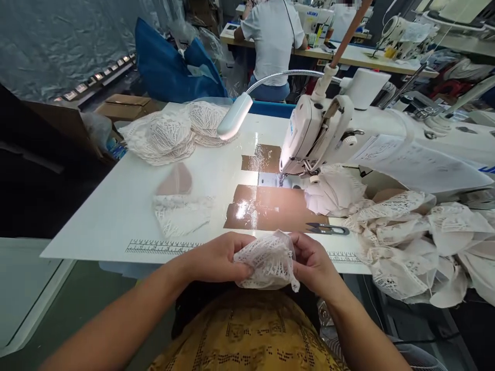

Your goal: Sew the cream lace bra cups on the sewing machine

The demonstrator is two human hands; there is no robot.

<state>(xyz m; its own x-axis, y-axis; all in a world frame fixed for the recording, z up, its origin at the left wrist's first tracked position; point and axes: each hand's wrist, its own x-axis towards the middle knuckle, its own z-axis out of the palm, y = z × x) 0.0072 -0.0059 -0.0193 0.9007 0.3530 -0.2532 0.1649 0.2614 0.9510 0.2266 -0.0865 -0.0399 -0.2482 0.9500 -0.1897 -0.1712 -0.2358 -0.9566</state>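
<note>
Between my two hands, just over the table's front edge, is a piece of white lace fabric (266, 260). My left hand (226, 257) pinches its left side with the thumb on top. On the right side, my right hand (311, 263) grips the fabric with curled fingers. Beyond them stands a white sewing machine (309, 134), its needle area lit. Thread snips (328, 229) lie on brown tape (266, 208) near my right hand. A flat lace piece (181, 214) and a beige mesh piece (176, 179) rest on the left of the table.
Stacked lace pieces (166, 131) sit at the back left. A heap of sewn lace (421, 242) spills over the right side. A lamp (235, 116) on a bent neck hangs over the white table (104, 216). A person (270, 41) sits at another bench behind.
</note>
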